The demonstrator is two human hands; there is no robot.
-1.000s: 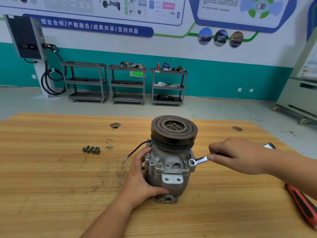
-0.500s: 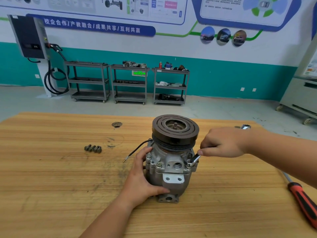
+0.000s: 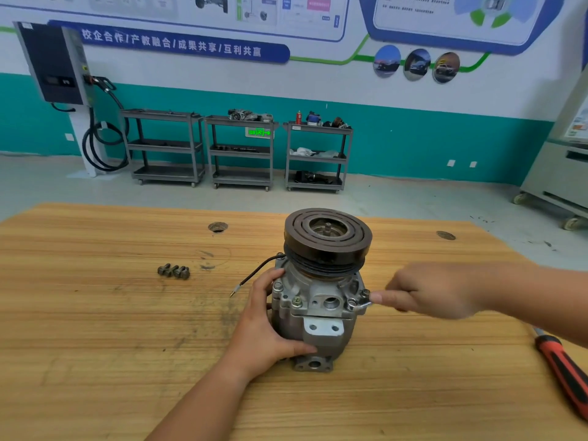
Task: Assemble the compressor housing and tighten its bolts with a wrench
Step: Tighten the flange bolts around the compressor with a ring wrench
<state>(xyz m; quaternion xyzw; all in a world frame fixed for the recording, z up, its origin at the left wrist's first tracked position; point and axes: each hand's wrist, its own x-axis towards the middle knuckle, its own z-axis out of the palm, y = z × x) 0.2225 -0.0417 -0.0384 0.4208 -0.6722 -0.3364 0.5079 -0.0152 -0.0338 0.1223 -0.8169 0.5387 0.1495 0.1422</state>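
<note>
A grey metal compressor (image 3: 321, 307) stands upright on the wooden table (image 3: 95, 329), its dark pulley (image 3: 327, 237) on top. My left hand (image 3: 267, 326) grips the left side of the housing, thumb across the front. My right hand (image 3: 426, 289) holds a silver wrench (image 3: 361, 305) whose head sits on a bolt at the housing's right flange; most of the wrench is hidden under the hand. Other bolts (image 3: 297, 301) sit in the flange. A black wire (image 3: 254, 273) hangs off the compressor's left.
Three loose bolts (image 3: 174, 271) lie on the table to the left. A red and black screwdriver (image 3: 563, 370) lies at the right edge. Two round holes (image 3: 217, 226) are in the tabletop farther back. Grey carts stand by the far wall.
My right hand swung the wrench handle away from me around the bolt, then came back toward me and closer to the housing. My left hand kept its hold on the compressor.
</note>
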